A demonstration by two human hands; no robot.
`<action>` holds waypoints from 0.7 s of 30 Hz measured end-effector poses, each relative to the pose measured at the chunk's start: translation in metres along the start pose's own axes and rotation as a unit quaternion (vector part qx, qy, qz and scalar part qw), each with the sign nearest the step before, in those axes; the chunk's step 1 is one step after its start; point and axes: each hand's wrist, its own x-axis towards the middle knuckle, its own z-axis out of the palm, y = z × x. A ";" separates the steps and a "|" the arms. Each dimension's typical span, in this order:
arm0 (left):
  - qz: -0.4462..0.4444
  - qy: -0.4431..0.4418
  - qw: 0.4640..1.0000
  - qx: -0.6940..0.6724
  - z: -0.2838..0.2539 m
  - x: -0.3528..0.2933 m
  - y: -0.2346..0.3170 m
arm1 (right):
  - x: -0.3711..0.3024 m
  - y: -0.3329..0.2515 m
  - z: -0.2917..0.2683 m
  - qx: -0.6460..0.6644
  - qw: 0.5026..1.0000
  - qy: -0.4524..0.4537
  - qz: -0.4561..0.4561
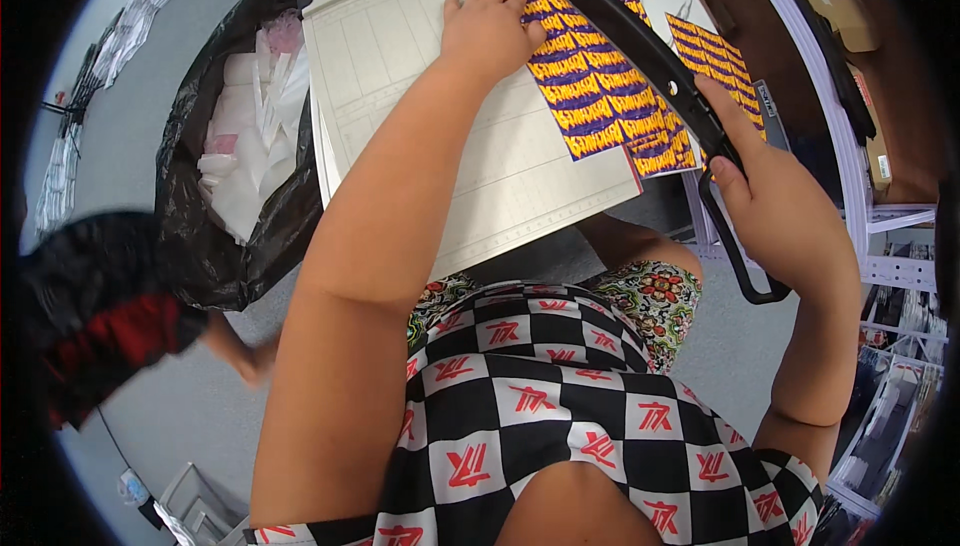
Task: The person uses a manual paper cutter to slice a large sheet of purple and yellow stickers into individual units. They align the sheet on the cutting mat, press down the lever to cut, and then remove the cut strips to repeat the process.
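A guillotine paper cutter [385, 76] with a pale, line-ruled board lies in front of me. Across its right side runs a sheet of purple stickers with yellow-orange lettering [580, 106], reaching under the black cutter arm [632, 38]. My left hand [490, 31] rests with its fingers apart on the sheet's upper left edge, pressing it to the board. My right hand [785, 201] is closed round the black handle at the near end of the arm. The arm is angled over the sheet and hides part of it, so I cannot tell how far the blade is down.
Another purple and yellow sticker sheet [722, 58] lies right of the arm. Left of the table is a black bag [185, 146] holding white paper scraps [245, 156]. At the far left a person in black and red [110, 321] is blurred. Shelving [895, 271] stands at right.
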 end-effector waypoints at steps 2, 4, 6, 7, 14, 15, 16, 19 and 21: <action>0.000 -0.001 1.000 0.001 0.000 0.000 0.000 | -0.001 -0.002 -0.001 0.001 1.000 -0.011 0.013; 0.000 -0.001 1.000 0.002 0.000 0.000 0.001 | -0.001 -0.004 0.000 -0.001 0.999 -0.021 0.024; -0.002 -0.004 1.000 0.004 0.000 0.000 0.001 | -0.001 -0.005 0.001 -0.007 0.999 -0.030 0.034; -0.003 -0.005 1.000 0.004 0.000 0.000 0.001 | -0.002 -0.004 0.003 -0.004 0.999 -0.029 0.033; 0.004 -0.002 1.000 0.019 0.002 0.000 0.000 | -0.004 -0.001 0.019 0.019 0.998 -0.040 0.040; 0.005 0.000 1.000 0.018 0.002 0.000 -0.001 | -0.005 0.000 0.022 0.023 0.998 -0.038 0.038; 0.007 0.001 1.000 0.017 0.002 -0.001 -0.001 | -0.005 0.001 0.025 0.025 0.999 -0.033 0.035; 0.012 0.007 1.000 0.021 0.001 -0.001 -0.001 | -0.007 0.004 0.033 0.025 0.999 -0.019 0.024; 0.016 0.003 1.000 0.023 0.000 0.000 -0.001 | -0.009 0.006 0.038 0.019 1.000 -0.013 0.016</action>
